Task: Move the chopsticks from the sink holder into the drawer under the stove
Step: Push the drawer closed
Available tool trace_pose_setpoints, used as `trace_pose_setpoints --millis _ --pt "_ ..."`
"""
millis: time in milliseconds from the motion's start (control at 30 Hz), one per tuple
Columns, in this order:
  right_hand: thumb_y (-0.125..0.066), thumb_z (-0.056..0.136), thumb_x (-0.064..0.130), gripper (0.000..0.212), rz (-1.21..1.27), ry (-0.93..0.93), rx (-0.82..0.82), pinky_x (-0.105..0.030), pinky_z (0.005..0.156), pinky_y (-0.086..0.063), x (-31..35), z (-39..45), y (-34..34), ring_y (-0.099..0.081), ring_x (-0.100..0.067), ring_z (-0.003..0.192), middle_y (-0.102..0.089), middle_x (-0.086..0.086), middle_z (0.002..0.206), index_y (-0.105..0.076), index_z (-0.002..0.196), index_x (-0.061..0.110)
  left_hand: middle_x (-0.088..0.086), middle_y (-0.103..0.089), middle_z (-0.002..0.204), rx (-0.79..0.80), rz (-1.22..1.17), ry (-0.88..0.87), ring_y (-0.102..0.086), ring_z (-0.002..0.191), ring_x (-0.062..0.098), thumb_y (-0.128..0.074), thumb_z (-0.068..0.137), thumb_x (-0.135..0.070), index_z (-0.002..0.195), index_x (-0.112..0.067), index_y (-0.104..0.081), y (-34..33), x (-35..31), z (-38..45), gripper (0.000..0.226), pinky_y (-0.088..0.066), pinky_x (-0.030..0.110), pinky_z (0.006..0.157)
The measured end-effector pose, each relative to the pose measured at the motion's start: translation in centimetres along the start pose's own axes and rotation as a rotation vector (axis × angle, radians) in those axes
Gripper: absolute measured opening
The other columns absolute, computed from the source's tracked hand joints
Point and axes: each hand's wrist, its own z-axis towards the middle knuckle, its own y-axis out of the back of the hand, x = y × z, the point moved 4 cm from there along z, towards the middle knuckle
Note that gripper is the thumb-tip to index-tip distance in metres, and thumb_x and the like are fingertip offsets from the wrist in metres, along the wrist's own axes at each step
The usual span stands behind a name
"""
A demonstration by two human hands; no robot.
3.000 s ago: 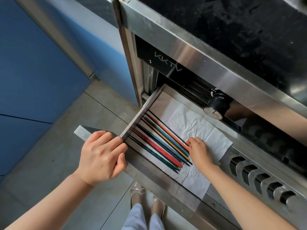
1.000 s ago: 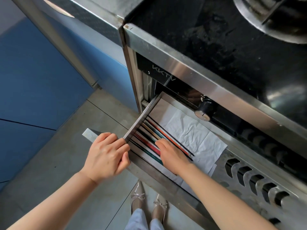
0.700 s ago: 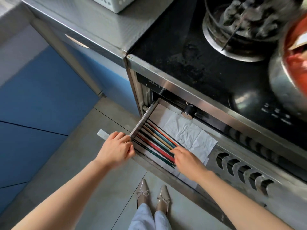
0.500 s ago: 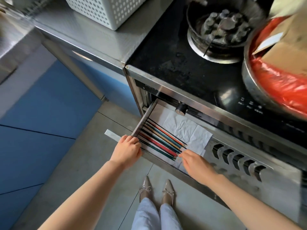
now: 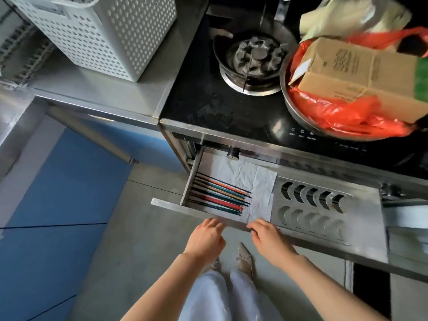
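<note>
Chopsticks (image 5: 220, 196), maybe ten, lie in drawer (image 5: 176, 206); both hands empty, fingers loosely curled.

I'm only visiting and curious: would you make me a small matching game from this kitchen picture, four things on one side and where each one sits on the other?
Things:
1. chopsticks
2. white basket
3. cardboard box
4. hands, left and right

Places:
A. in the metal bowl, on the red bag
B. at the front edge of the open drawer
C. on the steel counter left of the stove
D. on white paper in the drawer

Pairs: 1-D, 2-C, 3-A, 4-B
</note>
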Motion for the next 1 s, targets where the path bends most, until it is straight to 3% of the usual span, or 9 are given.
trace_pose_setpoints --millis 133,267,367,500,600,700,867,1000 --pt "-0.051 0.094 0.016 0.022 0.319 -0.247 -0.137 -0.019 0.085 -0.043 0.7 -1.3 -0.6 -0.062 -0.014 0.099 -0.068 -0.001 0.109 -0.068 0.109 0.014 0.002 -0.059 0.138 -0.004 -0.360 0.184 -0.052 0.128 0.020 -0.052 0.092 -0.015 0.134 -0.016 -0.055 0.8 1.7 -0.5 0.042 -0.041 0.025 0.105" --pt "-0.058 0.091 0.012 0.011 0.823 -0.627 -0.280 -0.035 0.087 -0.052 0.0 -3.1 -1.8 -0.067 -0.027 0.092 -0.072 -0.013 0.095 -0.068 0.091 0.010 0.013 -0.071 0.114 -0.054 -0.714 0.452 -0.068 0.103 0.030 -0.054 0.092 -0.008 0.116 -0.009 -0.066 0.8 4.5 -0.3 0.027 -0.052 0.033 0.086" --pt "-0.054 0.094 0.014 0.024 1.350 -0.911 -0.291 -0.039 0.088 -0.052 -1.2 -4.5 -3.6 -0.065 -0.030 0.091 -0.068 -0.020 0.097 -0.059 0.110 -0.003 0.015 -0.067 0.102 -0.079 -1.143 0.689 -0.068 0.081 0.027 -0.050 0.096 -0.008 0.092 -0.012 -0.061 -0.1 6.1 -0.2 0.012 -0.052 0.030 0.068" --pt "-0.047 0.099 0.021 0.035 1.715 -1.080 -0.304 -0.045 0.087 -0.049 -2.1 -4.4 -4.3 -0.058 -0.038 0.101 -0.057 -0.029 0.123 -0.044 0.121 -0.006 0.018 -0.066 0.114 -0.051 -1.469 0.859 -0.069 0.080 0.030 -0.052 0.098 -0.014 0.104 -0.003 -0.055 -1.3 6.7 1.1 0.013 -0.056 0.033 0.063" --pt "-0.050 0.098 0.022 0.047 1.891 -1.163 -0.389 -0.050 0.089 -0.049 -3.0 -3.8 -4.4 -0.055 -0.045 0.113 -0.049 -0.030 0.132 -0.035 0.136 -0.002 0.021 -0.060 0.117 0.008 -1.639 0.936 -0.068 0.079 0.034 -0.059 0.096 -0.016 0.099 -0.002 -0.054 -2.0 5.5 2.2 0.015 -0.062 0.037 0.059" --pt "-0.047 0.099 0.019 0.045 2.018 -1.165 -0.474 -0.056 0.096 -0.045 -3.7 -2.7 -4.1 -0.050 -0.050 0.118 -0.042 -0.031 0.138 -0.034 0.140 0.005 0.023 -0.054 0.121 0.065 -1.747 0.936 -0.066 0.081 0.036 -0.061 0.095 -0.017 0.115 0.002 -0.051 -2.9 4.2 3.4 0.029 -0.060 0.040 0.061" --pt "-0.040 0.101 0.014 0.020 1.995 -1.143 -0.512 -0.057 0.103 -0.039 -4.6 -1.3 -4.3 -0.049 -0.046 0.123 -0.047 -0.032 0.135 -0.046 0.108 -0.004 0.031 -0.059 0.100 0.086 -1.812 0.866 -0.063 0.081 0.040 -0.059 0.095 -0.008 0.105 0.009 -0.051 -3.3 3.4 5.0 0.021 -0.062 0.041 0.055" --pt "-0.040 0.100 0.005 0.012 1.960 -1.126 -0.512 -0.060 0.095 -0.045 -5.7 -1.0 -4.9 -0.054 -0.046 0.116 -0.052 -0.034 0.129 -0.048 0.105 -0.003 0.029 -0.062 0.093 0.067 -1.813 0.853 -0.064 0.083 0.040 -0.048 0.092 0.011 0.089 0.011 -0.054 -3.9 3.7 5.0 0.007 -0.063 0.041 0.054"
